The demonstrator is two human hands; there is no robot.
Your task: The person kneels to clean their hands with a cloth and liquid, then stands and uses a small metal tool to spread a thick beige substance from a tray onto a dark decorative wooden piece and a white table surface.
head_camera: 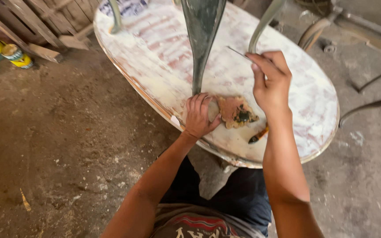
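A thin blade [239,53], probably a putty knife, is pinched in the closed right hand [270,83], its long axis running up-left. The putty lump [237,112] lies on the oval tabletop [164,57], below that hand (left-hand side nearer). The left hand [199,115], fingers spread flat, is pressed touching the lump.
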